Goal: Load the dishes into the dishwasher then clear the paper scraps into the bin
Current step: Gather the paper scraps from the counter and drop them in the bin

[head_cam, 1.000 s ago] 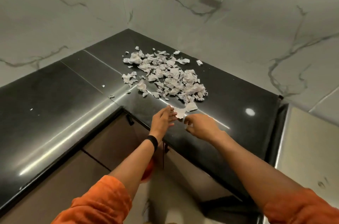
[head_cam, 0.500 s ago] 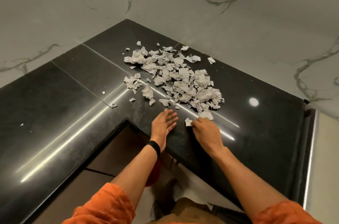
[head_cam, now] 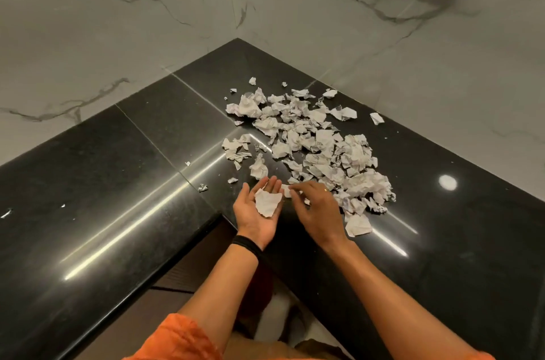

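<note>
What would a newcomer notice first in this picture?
The heap of white scraps on the black counter, in the corner of the marble walls. At its near edge, the left hand lies palm up with one scrap on it, and the right hand reaches toward another.

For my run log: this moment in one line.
phase: gathering | left hand: palm up, torn scrap on it | right hand: touching next scrap | pile: on countertop

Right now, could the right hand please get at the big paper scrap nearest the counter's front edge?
Probably yes: that scrap lies on the counter just beside the right hand, with nothing over it or between them.
</note>
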